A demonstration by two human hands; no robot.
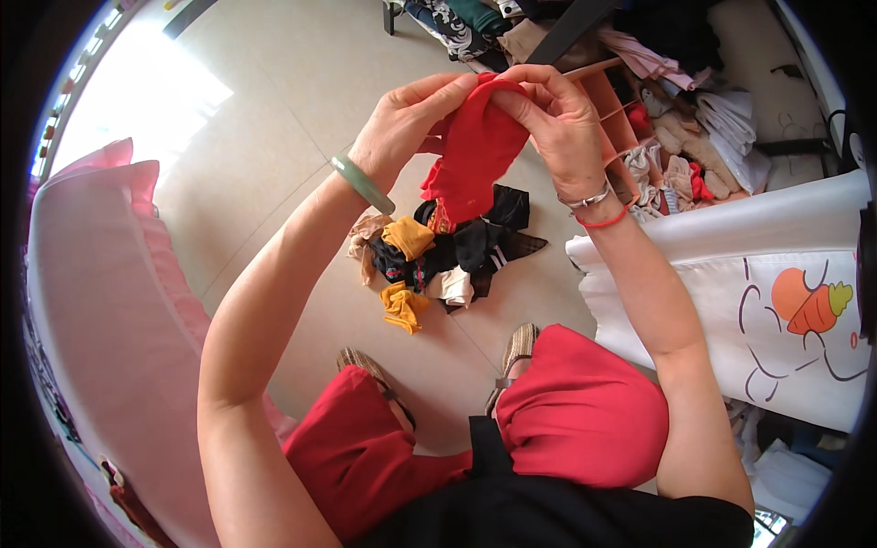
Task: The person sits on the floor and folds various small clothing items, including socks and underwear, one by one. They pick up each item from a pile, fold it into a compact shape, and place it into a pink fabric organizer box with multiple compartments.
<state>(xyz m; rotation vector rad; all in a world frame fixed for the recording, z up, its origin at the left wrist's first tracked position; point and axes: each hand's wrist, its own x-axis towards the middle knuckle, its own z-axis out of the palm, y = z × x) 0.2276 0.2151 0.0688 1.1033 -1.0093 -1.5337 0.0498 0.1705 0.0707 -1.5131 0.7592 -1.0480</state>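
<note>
Both my hands hold a red sock (480, 151) up in front of me by its upper edge. My left hand (406, 123) pinches the left side of that edge, and a green bangle circles its wrist. Fingers of my right hand (557, 119) grip the other side, above a bracelet and a red cord. The sock hangs down over a pile of socks (466, 247) on the tiled floor. Black, tan, white and mustard pieces lie in that pile, with a mustard sock (402, 307) at its near edge.
An orange divided organizer (603, 96) with socks and cloth stands at the back right. Right of me hangs a white fabric cover (722, 283) with a carrot picture. A pink-covered bed (110, 301) runs along the left. My sandalled feet flank the floor near the pile.
</note>
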